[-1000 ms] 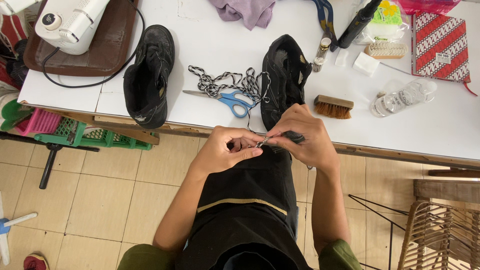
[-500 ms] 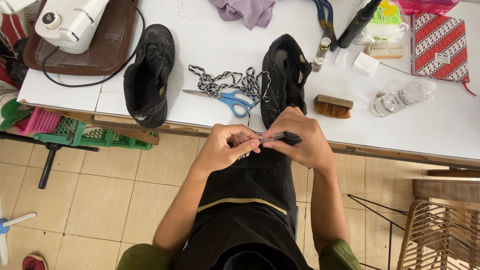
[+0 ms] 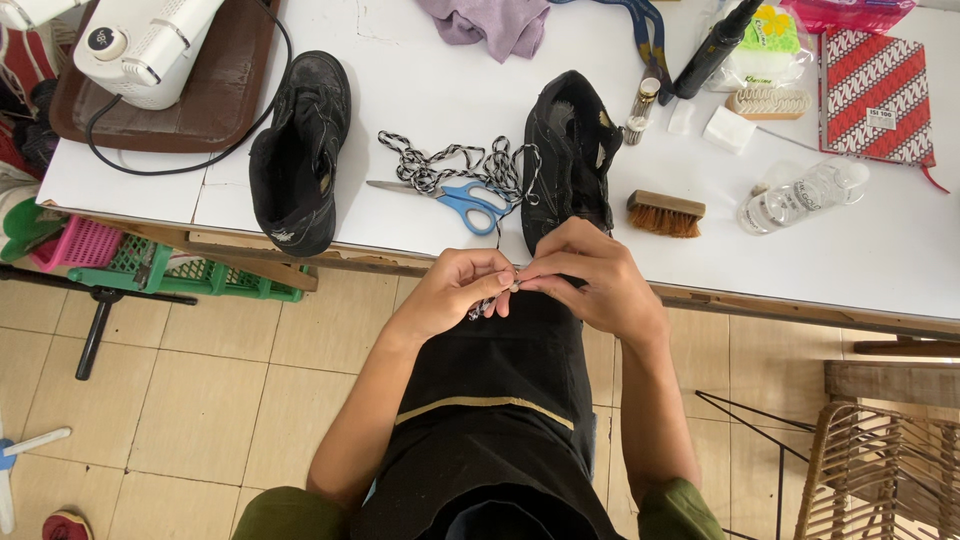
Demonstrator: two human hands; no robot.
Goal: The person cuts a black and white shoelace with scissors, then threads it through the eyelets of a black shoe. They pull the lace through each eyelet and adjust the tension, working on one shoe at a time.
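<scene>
I see left hand and right hand meeting below counter edge, fingers pinched narrow on lace end, probably its tip. Lace runs up toward shoe, directly ahead of right hand; scissors left of it.

I see a second black shoe left on the white surface, a white sewing machine far left, blue-handled scissors, a wooden brush, a clear bottle lying right, and a red patterned box far right.
</scene>
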